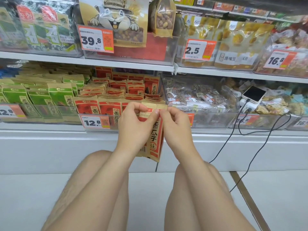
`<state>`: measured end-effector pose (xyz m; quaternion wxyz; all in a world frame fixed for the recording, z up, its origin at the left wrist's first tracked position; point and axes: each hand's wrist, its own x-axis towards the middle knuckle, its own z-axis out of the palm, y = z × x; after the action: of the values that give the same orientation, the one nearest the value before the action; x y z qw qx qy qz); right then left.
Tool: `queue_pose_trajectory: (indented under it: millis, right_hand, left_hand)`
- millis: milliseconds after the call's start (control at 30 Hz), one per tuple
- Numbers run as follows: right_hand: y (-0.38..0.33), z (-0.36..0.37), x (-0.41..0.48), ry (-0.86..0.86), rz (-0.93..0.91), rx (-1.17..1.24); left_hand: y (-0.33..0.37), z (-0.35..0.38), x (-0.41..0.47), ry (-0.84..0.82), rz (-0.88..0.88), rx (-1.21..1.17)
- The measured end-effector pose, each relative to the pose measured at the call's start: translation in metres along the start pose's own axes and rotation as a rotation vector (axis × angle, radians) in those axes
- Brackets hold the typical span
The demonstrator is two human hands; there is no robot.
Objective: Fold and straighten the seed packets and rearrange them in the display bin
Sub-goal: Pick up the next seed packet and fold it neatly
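A red and tan seed packet (155, 139) hangs upright in front of the lower shelf, held by both hands at its tan top strip. My left hand (135, 125) pinches the top left part with thumb and fingers. My right hand (175, 124) pinches the top right part. Behind them stands the clear display bin (95, 125) with several red seed packets (116, 92), some upright in rows at the front, others lying in a loose pile further back.
A bin of green seed packets (38, 99) sits to the left. To the right, a bin of clear nut bags (198, 97) and a phone (253, 94) with a black cable (233, 135) trailing to the floor. My bare knees are below.
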<state>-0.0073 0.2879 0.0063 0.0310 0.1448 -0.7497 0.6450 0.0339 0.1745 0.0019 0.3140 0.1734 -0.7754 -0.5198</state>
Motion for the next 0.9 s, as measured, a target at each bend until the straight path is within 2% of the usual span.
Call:
queue_pose_trajectory:
  millis: [267,567,733,900]
  right_hand:
    - [-0.002,-0.003,-0.002,0.127,0.015,-0.048]
    - [-0.005,0.0,-0.002,0.086,-0.068,-0.115]
    - [-0.002,-0.004,-0.001,0.113,-0.112,-0.09]
    - [-0.001,-0.008,-0.003,0.035,-0.178,-0.1]
  left_hand:
    - [0.0,0.001,-0.005,-0.064,0.07,0.129]
    - [-0.002,0.005,-0.011,-0.056,0.238,0.289]
    - [-0.006,0.006,-0.007,0.008,0.262,0.176]
    - [-0.006,0.003,-0.003,0.069,0.225,0.07]
